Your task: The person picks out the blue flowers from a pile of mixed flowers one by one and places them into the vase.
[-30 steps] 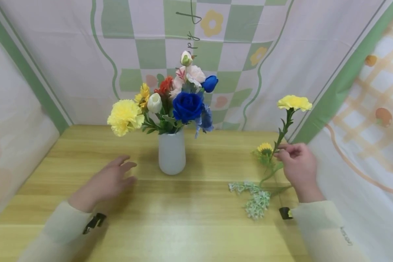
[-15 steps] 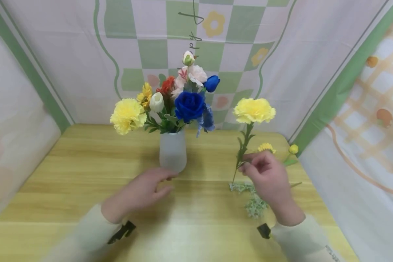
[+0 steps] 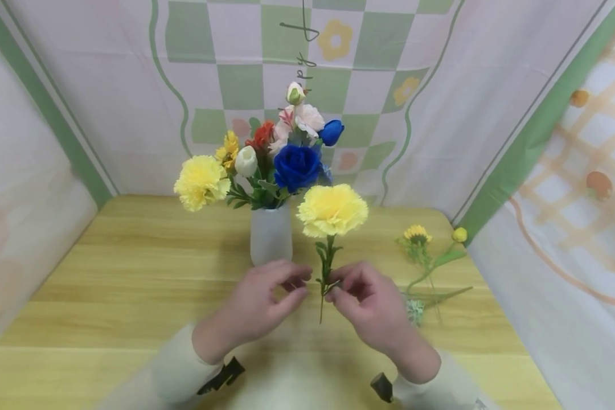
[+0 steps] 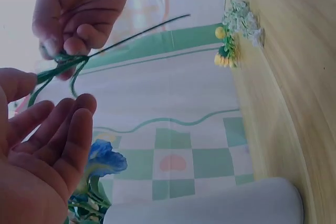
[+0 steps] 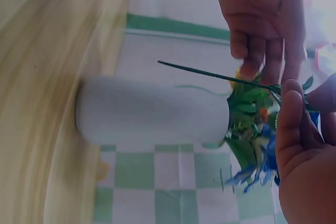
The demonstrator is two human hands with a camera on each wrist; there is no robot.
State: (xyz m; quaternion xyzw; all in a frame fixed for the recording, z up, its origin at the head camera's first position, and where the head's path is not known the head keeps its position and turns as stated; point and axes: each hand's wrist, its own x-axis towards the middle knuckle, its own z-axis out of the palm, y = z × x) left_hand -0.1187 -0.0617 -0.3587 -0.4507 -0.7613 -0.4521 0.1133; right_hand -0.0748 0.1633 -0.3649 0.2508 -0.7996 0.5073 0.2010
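A yellow carnation (image 3: 332,209) stands upright in front of the table's middle, its green stem (image 3: 325,265) pinched between thumb and fingers of the right hand (image 3: 376,304). The bare lower end of the stem (image 5: 199,71) sticks out past that hand in the right wrist view. Just left of the stem is the left hand (image 3: 253,302), fingers loosely bent and holding nothing visible; in the left wrist view its fingers (image 4: 79,135) lie close to the leaves. Behind the hands, a white vase (image 3: 270,236) holds a mixed bouquet with a blue rose (image 3: 297,167) and another yellow carnation (image 3: 202,182).
On the table's right side lie a small yellow flower (image 3: 417,234), a yellow bud (image 3: 459,234) on a green stem and a pale green spray (image 3: 415,311), partly behind the right hand. A patterned cloth (image 3: 338,85) hangs behind the wooden table (image 3: 133,256).
The right hand has carried the yellow carnation leftward from the table's right side to the middle. The left hand has moved right, from beside the vase to near the stem.
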